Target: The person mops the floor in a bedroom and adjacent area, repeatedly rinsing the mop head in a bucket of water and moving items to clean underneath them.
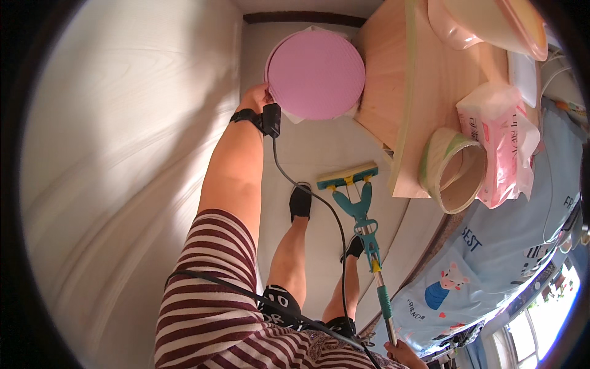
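A round pink bin [318, 74] stands on the floor between the wall and a wooden cabinet, with white liner edges showing around its pink top. My left hand [256, 98] grips the left edge of that top; some fingertips are hidden there. A black device [271, 119] is strapped to the left wrist, and a cable runs from it. At the bottom right, my right hand [403, 354] is closed around the metal handle of a sponge mop [362, 203]. The mop's teal frame and yellowish sponge head rest on or just above the floor, in front of my feet.
The wooden cabinet [451, 60] at right bears a roll of tape [451, 170], a pink tissue pack [495, 143] and a pinkish plastic basin [488, 23]. A blue-covered bed [461, 286] lies along the right. The pale wall [124, 161] closes off the left.
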